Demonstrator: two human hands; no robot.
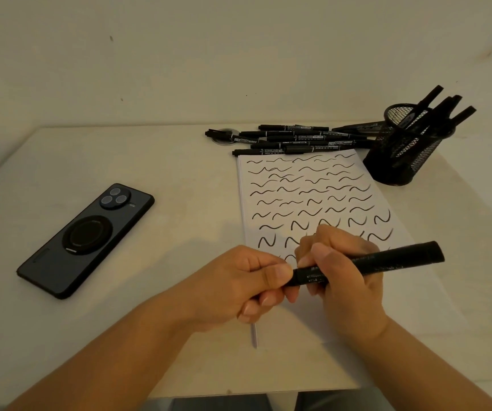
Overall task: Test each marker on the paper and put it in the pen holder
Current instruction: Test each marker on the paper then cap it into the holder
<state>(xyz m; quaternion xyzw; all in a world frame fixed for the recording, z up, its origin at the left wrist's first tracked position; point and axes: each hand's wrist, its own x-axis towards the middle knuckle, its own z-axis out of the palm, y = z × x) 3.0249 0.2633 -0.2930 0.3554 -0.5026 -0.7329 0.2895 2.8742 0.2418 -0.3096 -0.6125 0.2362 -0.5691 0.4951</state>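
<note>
A black marker (387, 258) lies across both hands above the lower part of the paper (298, 185), which carries rows of black wavy strokes. My right hand (345, 271) grips the marker's barrel. My left hand (250, 281) pinches the marker's left end between thumb and fingers; whether a cap sits there is hidden. Several black markers (292, 139) lie in a pile on the table beyond the paper's top edge. The black mesh pen holder (404, 155) stands at the paper's upper right corner with several markers leaning in it.
A dark phone (86, 238) lies face down on the left side of the pale table (149, 161). A small clear round disc (224, 137) sits under the left end of the marker pile. The wall rises just behind the table.
</note>
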